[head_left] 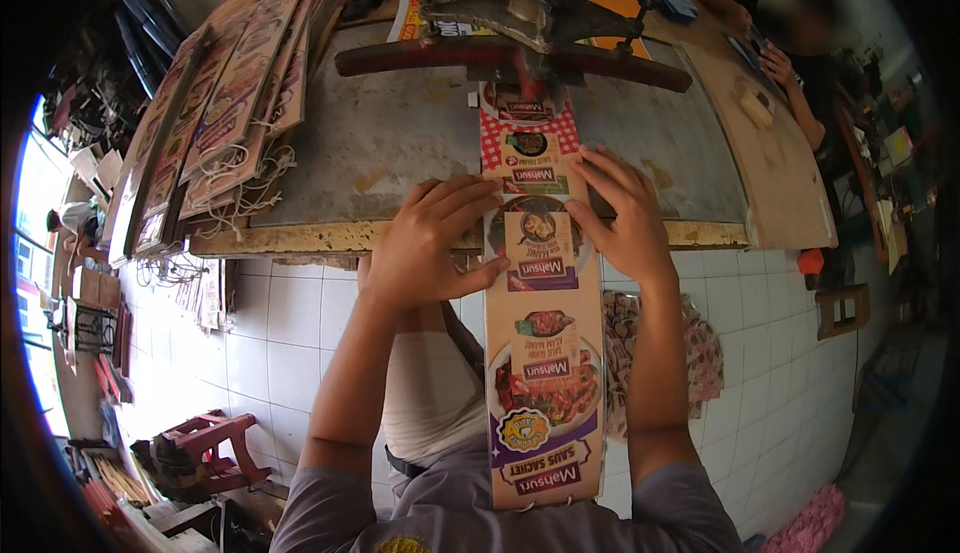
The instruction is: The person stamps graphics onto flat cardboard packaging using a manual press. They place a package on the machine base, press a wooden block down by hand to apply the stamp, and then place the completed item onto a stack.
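A long printed strip (545,303) of stiff board, with food pictures on beige and purple and a red-checked band, runs from under a press (520,58) down to my lap. Short cords show at its near end. My left hand (435,238) rests at the strip's left edge, fingertips touching it, thumb apart and pointing inward. At the right edge lies my right hand (625,218), fingers stretched along the border and thumb on the strip. Neither hand is wrapped round it. The strip's far end sits beneath the press's dark red bar.
Similar strips with white cords are stacked on the left of the metal-topped table (350,153). Another person (800,63) sits at the far right, near a wooden block (757,106). A red stool (215,453) stands on the tiled floor at left; printed pieces (700,348) lie at right.
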`<state>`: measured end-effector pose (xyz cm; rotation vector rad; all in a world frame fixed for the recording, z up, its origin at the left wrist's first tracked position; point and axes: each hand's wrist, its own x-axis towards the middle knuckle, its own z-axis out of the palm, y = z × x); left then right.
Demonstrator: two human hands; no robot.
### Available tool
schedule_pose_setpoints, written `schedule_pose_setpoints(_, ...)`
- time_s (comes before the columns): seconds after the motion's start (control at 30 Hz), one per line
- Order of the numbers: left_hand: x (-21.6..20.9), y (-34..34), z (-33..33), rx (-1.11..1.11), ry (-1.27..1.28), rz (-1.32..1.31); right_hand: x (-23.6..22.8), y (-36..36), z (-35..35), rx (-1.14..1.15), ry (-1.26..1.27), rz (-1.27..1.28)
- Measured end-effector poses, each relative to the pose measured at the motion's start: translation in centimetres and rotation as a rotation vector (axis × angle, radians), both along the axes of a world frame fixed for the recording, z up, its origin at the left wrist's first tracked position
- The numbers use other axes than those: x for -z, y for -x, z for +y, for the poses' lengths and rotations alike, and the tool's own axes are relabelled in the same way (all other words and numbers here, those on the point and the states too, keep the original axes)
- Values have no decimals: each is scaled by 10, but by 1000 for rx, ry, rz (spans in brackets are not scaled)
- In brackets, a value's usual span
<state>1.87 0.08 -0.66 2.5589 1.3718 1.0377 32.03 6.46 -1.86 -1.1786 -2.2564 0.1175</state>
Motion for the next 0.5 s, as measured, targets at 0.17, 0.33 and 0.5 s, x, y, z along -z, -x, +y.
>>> schedule_pose_setpoints(0.17, 0, 2, 0, 16, -14, -2, 2, -1, 0, -13, -10, -3)
schedule_pose_setpoints(0.33, 2, 1, 0, 1, -25, -5, 2, 0, 1, 2, -28, -30)
schedule_pose_setpoints(0.5, 5, 1, 0, -3, -17, -37, 5, -1, 3, -1, -22, -21)
